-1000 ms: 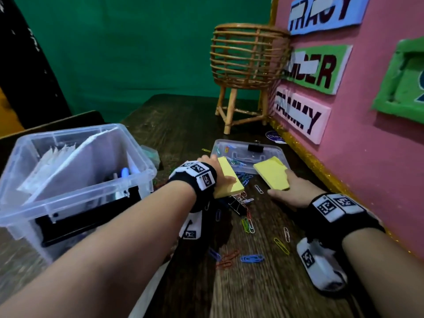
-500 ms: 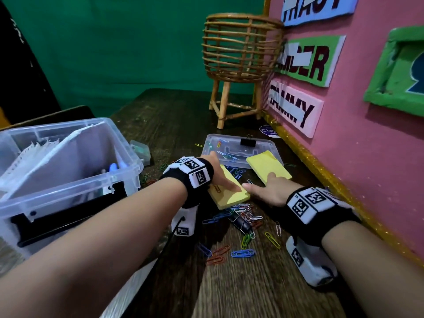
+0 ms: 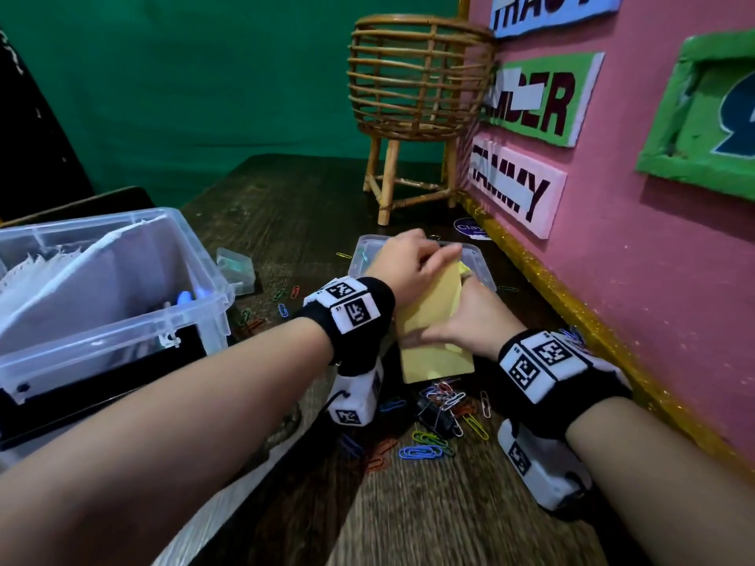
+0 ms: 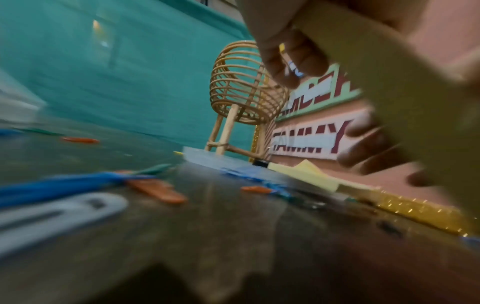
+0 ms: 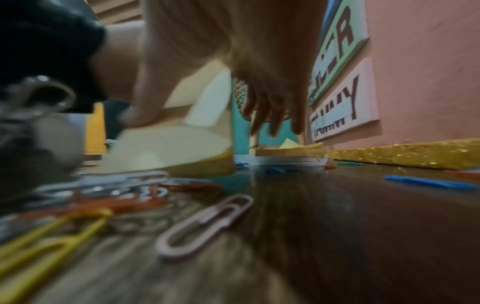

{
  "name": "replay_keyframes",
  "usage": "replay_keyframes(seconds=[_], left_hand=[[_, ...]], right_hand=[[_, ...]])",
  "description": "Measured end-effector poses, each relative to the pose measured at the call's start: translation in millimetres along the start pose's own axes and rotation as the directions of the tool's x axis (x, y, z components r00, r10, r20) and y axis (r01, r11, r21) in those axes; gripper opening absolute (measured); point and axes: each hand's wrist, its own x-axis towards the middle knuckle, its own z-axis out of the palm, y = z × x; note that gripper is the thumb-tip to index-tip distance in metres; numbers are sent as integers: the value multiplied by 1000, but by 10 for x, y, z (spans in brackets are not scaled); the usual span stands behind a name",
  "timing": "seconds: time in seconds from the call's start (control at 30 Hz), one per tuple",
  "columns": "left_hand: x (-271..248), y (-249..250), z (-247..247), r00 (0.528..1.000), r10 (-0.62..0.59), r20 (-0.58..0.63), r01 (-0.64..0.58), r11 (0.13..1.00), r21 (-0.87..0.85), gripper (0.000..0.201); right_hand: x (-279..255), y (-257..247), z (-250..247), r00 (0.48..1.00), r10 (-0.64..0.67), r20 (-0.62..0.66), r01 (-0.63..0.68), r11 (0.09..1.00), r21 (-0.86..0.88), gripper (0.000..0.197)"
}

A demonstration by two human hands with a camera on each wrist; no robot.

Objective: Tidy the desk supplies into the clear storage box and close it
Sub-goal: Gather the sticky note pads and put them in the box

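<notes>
dark wooden desk (image 3: 429,520) beside a pink wall. left hand (image 3: 408,265) pinches the far edge of the yellow sticky-note pad (image 3: 433,341); right hand (image 3: 470,320) clasps its right side. better square both pads together, avoid the loose paper clips (image 3: 421,451) just before it, then carry left into the clear storage box (image 3: 196,271), lid (image 3: 482,263) behind.

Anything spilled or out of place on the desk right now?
Yes. Coloured paper clips lie scattered loose over the wooden desk near both wrists, with a black binder clip among them. The clear storage box stands open; its lid lies flat by the pink wall.
</notes>
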Motion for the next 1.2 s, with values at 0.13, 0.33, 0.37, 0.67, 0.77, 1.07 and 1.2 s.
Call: replay_keyframes(seconds=[0.13,0.33,0.37,0.67,0.77,1.07,1.2], left_hand=[[143,36,73,986,-61,-156,51,996,-72,35],[463,-163,287,928,-346,139,322,932,167,47],[507,-184,326,908,-376,186,329,913,240,58],[616,-107,448,860,-399,318,263,881,392,53],[614,-76,403,905,-327,271,233,915,329,34],[344,80,-148,888,-417,-195,390,906,-164,37],[153,234,-583,879,-409,-247,282,862,-422,31]], right_hand=[[-49,-59,-71,987,-1,-163,4,1000,20,62],[-71,-43,-133,923,118,-366,-136,990,-25,45],[-80,-46,-145,915,135,-380,-149,989,-7,46],[-117,-66,-155,907,94,-410,-91,995,27,81],[-150,-82,-166,890,48,-453,-15,997,77,88],[-170,-54,-178,889,60,-454,-35,997,63,40],[-203,-50,-223,891,68,-448,18,983,185,34]])
